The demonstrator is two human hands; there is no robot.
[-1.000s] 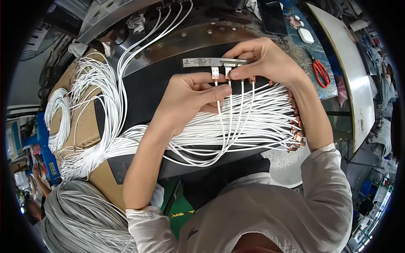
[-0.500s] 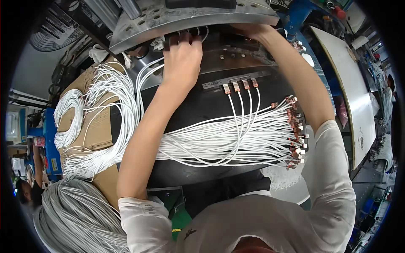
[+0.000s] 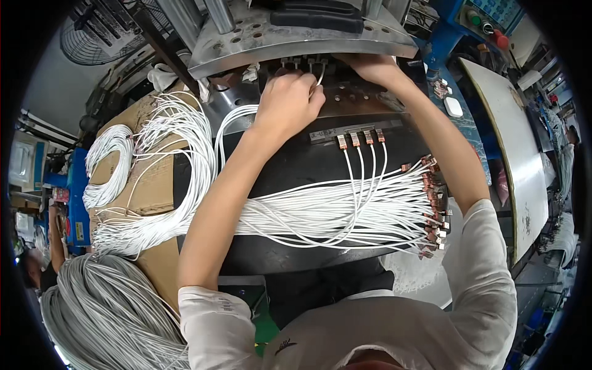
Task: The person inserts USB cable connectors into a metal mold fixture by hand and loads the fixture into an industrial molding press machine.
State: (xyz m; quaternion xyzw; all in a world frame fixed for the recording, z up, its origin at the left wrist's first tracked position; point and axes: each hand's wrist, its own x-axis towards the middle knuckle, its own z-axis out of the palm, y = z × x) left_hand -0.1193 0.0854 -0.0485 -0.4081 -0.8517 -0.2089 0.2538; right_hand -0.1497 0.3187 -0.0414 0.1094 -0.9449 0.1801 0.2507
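My left hand (image 3: 290, 103) is closed on white cables (image 3: 237, 114) in front of the steel press. Several cable ends show above its fingers, in the dark gap under the thick upper plate (image 3: 296, 52). One cable curves up past my thumb and index finger. My right hand (image 3: 375, 69) reaches under the right part of that plate; its fingers are hidden there. Nearer me, several cables with orange-and-silver connectors (image 3: 356, 140) sit in a row on a small labelled metal holder (image 3: 324, 136).
A wide bundle of white cables (image 3: 296, 216) lies across the black table, its connectors (image 3: 431, 209) at the right. Coiled white cables (image 3: 111, 163) rest on cardboard at the left. A large grey cable coil (image 3: 111, 314) is nearer. A pale panel (image 3: 512, 160) stands right; another person's arm (image 3: 57, 240) shows far left.
My left hand has come slightly out from the plate's edge, showing more of its fingers and thumb. The right hand stays under the plate. The whole view has shifted a little.
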